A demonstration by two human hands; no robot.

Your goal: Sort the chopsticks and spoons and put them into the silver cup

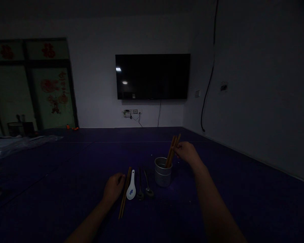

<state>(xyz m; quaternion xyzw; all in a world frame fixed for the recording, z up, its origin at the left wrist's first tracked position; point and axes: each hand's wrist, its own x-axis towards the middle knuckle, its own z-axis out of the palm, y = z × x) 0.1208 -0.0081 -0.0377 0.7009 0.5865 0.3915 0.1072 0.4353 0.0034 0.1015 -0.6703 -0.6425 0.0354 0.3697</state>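
My right hand (186,152) pinches the upper part of a bundle of wooden chopsticks (170,152). The bundle leans to the right, its lower ends inside a grey metal cup (163,176). My left hand (113,186) rests on the surface with its fingers curled in, and I see nothing in it. Just right of it lies a pair of wooden chopsticks (125,194), close to the fingertips. Beside the pair are a white ceramic spoon (131,189) with a blue mark and two dark metal spoons, one (140,189) nearer the ceramic one, the other (148,189) nearer the cup.
A dark purple-blue surface (91,158) reaches to the wall. Clear plastic sheeting (25,145) lies at far left, and small orange items (74,128) sit at the back. A television (153,77) hangs above sockets and cables; another cable (208,87) runs down the right wall. The room is dim.
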